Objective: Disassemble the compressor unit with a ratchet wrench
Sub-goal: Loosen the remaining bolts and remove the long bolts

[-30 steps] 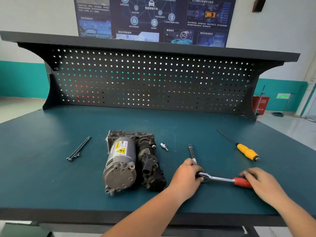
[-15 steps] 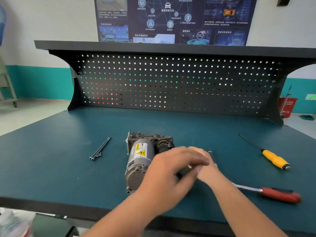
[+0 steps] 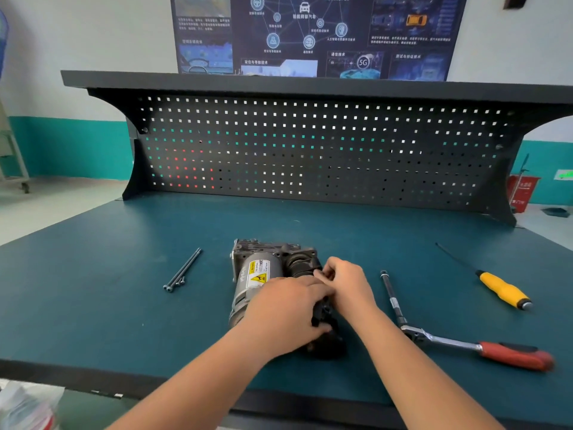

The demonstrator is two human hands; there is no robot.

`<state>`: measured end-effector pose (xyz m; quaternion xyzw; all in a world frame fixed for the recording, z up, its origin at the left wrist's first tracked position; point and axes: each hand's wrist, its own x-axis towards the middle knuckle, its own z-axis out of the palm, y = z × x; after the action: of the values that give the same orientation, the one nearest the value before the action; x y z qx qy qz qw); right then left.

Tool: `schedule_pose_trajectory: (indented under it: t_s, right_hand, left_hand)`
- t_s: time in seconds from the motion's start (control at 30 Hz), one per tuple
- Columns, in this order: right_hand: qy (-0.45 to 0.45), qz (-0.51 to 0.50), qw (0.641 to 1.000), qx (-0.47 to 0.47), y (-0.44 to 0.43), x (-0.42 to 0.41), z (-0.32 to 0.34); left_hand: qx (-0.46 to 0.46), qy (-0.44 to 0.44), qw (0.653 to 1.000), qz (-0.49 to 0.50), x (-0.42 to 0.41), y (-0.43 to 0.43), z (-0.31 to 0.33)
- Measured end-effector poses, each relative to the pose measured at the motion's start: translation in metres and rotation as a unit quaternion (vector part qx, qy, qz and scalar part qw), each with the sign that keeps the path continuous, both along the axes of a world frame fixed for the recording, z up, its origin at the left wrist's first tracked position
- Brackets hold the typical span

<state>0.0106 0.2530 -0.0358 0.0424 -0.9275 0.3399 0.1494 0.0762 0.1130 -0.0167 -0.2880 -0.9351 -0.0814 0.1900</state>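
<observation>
The compressor unit (image 3: 257, 274), a grey motor cylinder with a yellow warning label and a black block on its right side, lies mid-table. My left hand (image 3: 285, 311) wraps over the near end of the black block. My right hand (image 3: 347, 283) sits just to the right, its fingertips pinched on the top of the black part. What lies under the fingertips is hidden. The ratchet wrench (image 3: 465, 346), red-handled with a long extension bar (image 3: 392, 296), lies free on the table to the right of my hands.
Two long bolts (image 3: 183, 271) lie to the left of the compressor. A yellow-handled screwdriver (image 3: 502, 290) rests at the far right. The blue-green table (image 3: 93, 305) ends at a black pegboard (image 3: 310, 150) behind. A plastic bag (image 3: 28, 405) sits below the front edge.
Both hands let go of the ratchet wrench, which now lies on the table, and moved left onto the compressor. The view shifted left.
</observation>
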Motion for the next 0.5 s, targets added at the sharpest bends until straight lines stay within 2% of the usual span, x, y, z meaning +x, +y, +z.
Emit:
schedule_pose_trajectory:
  t_s: [0.3,0.43,0.5]
  right_hand:
    - [0.030,0.027,0.999,-0.028,0.020,0.025,-0.013]
    - [-0.019,0.043,0.997,-0.067,0.023,0.039,-0.013]
    - [-0.060,0.037,0.988,-0.138,0.031,0.046,-0.013]
  left_hand:
    - [0.016,0.017,1.000,-0.012,0.002,-0.001,-0.004]
    - [0.031,0.030,0.999,-0.006,0.003,-0.002,-0.007]
    - [0.034,0.038,0.999,-0.004,0.003,-0.002,-0.008]
